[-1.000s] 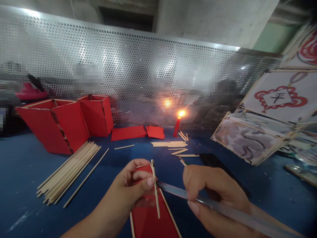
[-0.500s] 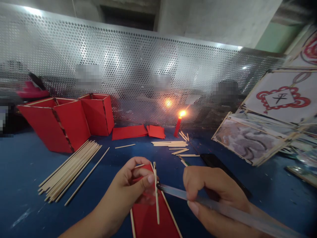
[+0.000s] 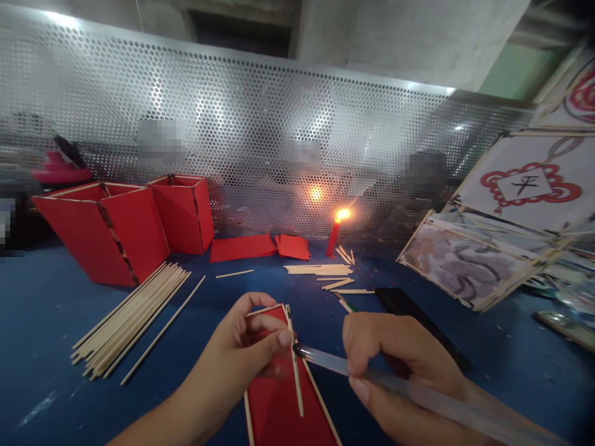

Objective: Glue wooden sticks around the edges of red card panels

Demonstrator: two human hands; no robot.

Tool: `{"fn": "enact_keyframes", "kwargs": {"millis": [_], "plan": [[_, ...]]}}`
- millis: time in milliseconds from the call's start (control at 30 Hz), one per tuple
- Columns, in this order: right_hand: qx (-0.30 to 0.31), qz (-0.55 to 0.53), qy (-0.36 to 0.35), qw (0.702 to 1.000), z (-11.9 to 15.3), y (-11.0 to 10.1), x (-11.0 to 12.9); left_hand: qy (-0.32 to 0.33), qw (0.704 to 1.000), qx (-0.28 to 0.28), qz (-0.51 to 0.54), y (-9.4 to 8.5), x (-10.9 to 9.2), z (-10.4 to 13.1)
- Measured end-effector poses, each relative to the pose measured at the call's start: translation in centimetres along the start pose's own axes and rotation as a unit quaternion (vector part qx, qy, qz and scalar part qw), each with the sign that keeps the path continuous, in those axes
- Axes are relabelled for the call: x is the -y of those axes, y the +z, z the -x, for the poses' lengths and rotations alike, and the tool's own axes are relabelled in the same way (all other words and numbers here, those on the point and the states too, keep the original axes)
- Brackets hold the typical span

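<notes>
The left hand [image 3: 253,337] pinches a thin bamboo stick [image 3: 294,362] btwn thumb and forefinger, holding it against the top edge of a red paper panel [image 3: 279,409] that lies low-centre on the blue table [image 3: 46,322]. The right hand [image 3: 395,356] has fingers curled tight round a clear glue stick [image 3: 334,364], its darkened tip touching the bamboo stick just beside the left thumb. A lit candle [image 3: 333,235] stands well behind, w/ a bundle of long sticks [image 3: 130,319] at left.

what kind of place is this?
Likely a lantern-making craft bench: bundle of thin sticks, red paper boxes, a lit candle, framed painted panels leaning at right.
</notes>
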State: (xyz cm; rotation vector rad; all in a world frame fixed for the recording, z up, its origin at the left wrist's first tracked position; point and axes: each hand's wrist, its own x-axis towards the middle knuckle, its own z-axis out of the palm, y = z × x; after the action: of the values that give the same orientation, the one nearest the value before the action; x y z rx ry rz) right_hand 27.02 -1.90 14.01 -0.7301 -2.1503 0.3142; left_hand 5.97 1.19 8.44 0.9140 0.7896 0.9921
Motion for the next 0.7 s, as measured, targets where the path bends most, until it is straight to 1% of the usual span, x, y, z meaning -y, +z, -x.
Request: {"fn": "enact_keyframes", "kwargs": {"millis": [233, 300, 433, 600, 700], "plan": [[0.004, 0.006, 0.011, 1.000, 0.7, 0.4, 0.0, 0.015, 1.000, -0.005, 0.011, -0.4, 0.1, -0.2], [0.021, 0.000, -0.003, 1.000, 1.0, 0.5, -0.4, 0.023, 1.000, -0.009, 0.013, -0.3, 0.1, -0.3], [0.066, -0.022, -0.027, 0.997, 1.5, 0.4, -1.3, 0.030, 0.999, -0.039, 0.021, -0.1, -0.2, -0.4], [0.070, -0.037, -0.018, 0.997, 1.7, 0.5, -1.6, 0.030, 0.997, -0.061, 0.039, 0.0, -0.5, -0.3], [0.065, -0.031, 0.009, 0.997, 1.7, 0.6, -1.2, 0.024, 0.996, -0.078, 0.047, -0.1, -0.7, -0.2]]}}
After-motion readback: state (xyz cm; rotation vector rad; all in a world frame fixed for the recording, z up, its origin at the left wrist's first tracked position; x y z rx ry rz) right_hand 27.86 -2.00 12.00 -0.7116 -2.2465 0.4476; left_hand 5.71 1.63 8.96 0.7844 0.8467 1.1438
